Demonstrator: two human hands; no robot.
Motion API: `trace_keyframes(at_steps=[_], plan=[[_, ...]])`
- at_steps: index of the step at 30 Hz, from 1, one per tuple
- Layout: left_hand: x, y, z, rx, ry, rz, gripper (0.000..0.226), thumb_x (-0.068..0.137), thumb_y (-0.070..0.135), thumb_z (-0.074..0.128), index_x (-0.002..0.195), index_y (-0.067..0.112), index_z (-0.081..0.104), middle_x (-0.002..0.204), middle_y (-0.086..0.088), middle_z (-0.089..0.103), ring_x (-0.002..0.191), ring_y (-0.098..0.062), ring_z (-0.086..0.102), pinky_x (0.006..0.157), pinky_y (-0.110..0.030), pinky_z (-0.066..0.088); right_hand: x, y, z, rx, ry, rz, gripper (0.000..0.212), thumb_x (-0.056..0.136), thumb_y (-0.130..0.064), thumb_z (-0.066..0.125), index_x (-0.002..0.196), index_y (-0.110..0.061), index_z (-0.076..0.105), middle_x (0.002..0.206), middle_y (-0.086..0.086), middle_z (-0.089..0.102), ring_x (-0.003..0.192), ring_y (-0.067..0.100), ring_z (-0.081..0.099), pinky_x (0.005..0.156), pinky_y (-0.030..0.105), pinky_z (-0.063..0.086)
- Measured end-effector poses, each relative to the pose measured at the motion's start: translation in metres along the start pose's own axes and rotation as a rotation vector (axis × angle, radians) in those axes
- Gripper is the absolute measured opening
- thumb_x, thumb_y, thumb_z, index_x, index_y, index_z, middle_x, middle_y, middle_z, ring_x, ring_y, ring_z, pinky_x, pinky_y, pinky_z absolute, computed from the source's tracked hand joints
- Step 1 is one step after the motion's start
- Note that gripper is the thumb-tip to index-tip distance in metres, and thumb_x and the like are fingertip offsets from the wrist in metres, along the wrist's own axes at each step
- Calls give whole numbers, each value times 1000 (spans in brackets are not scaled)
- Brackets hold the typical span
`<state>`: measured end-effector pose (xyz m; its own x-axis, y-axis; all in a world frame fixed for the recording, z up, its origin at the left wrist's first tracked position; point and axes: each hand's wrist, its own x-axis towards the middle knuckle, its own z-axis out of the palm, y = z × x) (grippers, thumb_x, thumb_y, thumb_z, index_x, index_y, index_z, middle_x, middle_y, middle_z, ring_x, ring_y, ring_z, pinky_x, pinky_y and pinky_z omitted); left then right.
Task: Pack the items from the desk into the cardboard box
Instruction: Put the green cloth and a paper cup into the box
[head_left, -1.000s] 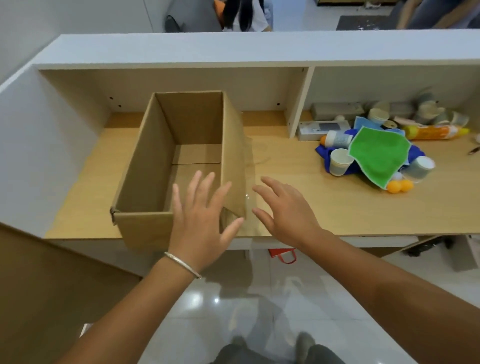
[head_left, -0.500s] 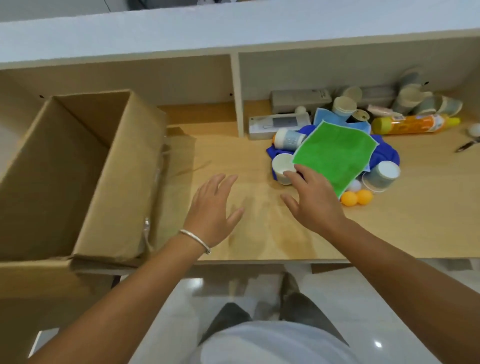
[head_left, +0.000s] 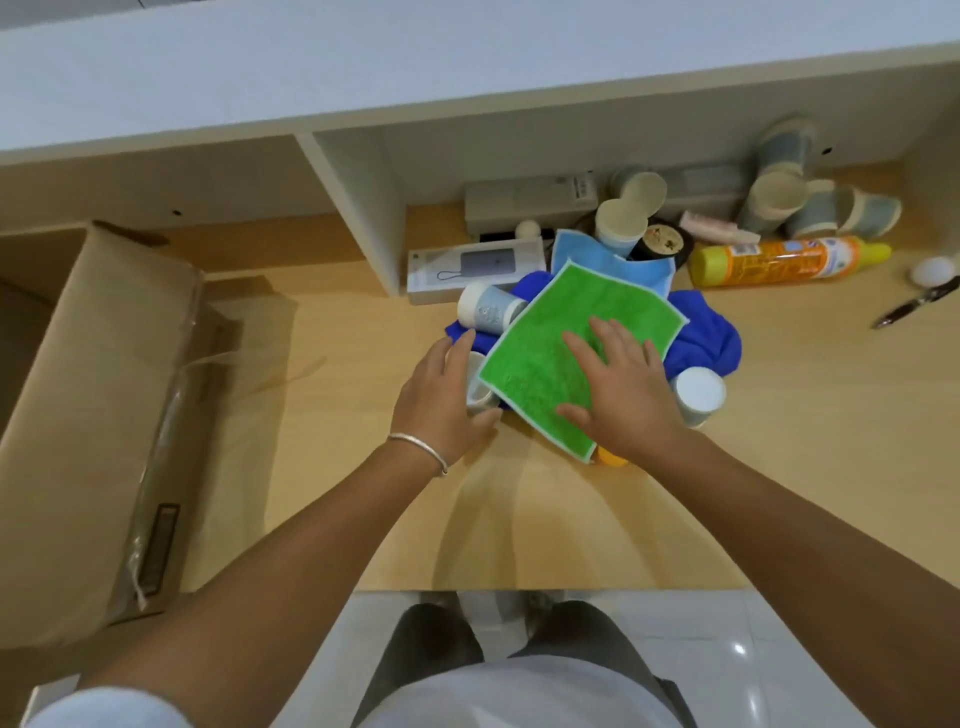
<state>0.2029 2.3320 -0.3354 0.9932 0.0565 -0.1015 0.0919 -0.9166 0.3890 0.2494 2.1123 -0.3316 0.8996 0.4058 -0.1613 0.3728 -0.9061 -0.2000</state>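
No label is legible on the orange bottle (head_left: 784, 261).

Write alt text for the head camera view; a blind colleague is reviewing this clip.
A person's right hand lies flat on a green cloth topping a pile of cups and cloths on a desk, while the left hand reaches a small cup. A cardboard box stands at left.

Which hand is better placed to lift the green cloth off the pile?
The right hand: it lies flat on the square green cloth. The left hand is at the small white paper cup beside it.
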Motion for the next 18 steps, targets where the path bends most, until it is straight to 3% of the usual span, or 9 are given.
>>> trace_keyframes(at_steps=[5, 9, 14, 18], plan=[[16, -6, 12, -1, -74, -51, 101, 66, 46, 78, 147, 23, 22, 146, -3, 31, 128, -26, 37, 86, -40, 47, 27, 4, 3, -59, -80, -12, 106, 74, -69, 62, 152, -35, -1, 161, 5, -7, 147, 28, -9, 116, 58, 3], [18, -9, 17, -9, -89, -88, 80, 73, 44, 71, 140, 23, 32, 136, 0, 41, 120, -25, 45, 79, -40, 49, 39, 5, 12, -73, -145, -5, 104, 77, -62, 65, 151, -33, -3, 161, 5, -4, 147, 28, -3, 116, 58, 5], [20, -5, 17, -41, -77, -105, 69, 74, 43, 71, 133, 24, 39, 128, 1, 45, 109, -24, 52, 72, -39, 49, 39, 9, 23, -26, -41, -32, 70, 91, -30, 60, 150, -28, 22, 157, 5, 26, 144, 26, 20, 115, 53, 15], [18, -6, 13, -36, -51, -118, 67, 74, 40, 71, 132, 26, 40, 129, 3, 46, 109, -24, 52, 70, -37, 48, 40, 8, 25, 47, 80, -70, 45, 91, -15, 58, 136, -22, 52, 140, 4, 53, 130, 25, 45, 111, 50, 23]])
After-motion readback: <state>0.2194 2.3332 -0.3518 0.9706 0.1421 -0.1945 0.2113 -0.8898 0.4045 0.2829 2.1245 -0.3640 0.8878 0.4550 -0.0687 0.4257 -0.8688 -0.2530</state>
